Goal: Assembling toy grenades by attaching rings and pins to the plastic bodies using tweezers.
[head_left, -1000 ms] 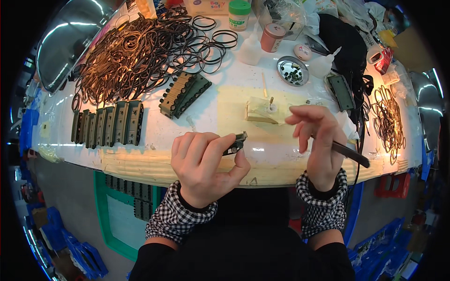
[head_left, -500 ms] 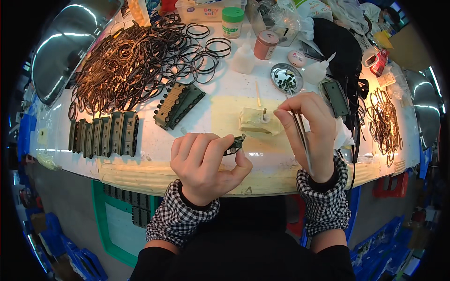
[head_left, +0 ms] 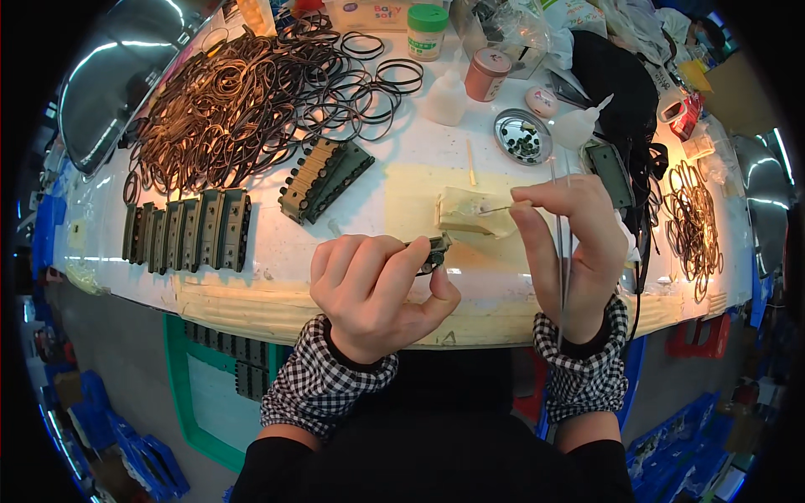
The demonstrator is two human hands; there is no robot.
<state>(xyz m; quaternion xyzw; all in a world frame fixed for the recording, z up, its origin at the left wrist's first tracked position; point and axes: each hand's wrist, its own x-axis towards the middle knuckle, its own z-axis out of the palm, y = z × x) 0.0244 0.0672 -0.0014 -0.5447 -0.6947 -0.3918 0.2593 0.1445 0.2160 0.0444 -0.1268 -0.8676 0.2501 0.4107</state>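
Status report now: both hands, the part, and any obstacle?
Left hand pinching small green part. Right hand holding tweezers upright, fingertips at pale pad. Nothing between the hands.

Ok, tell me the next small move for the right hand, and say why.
Probably bring the thin metal tweezers back from the pale yellow pad to the small dark green part. The right hand has the tips at the pad, while the left hand holds the part raised beside it. Whether the tips carry anything is too small to tell.
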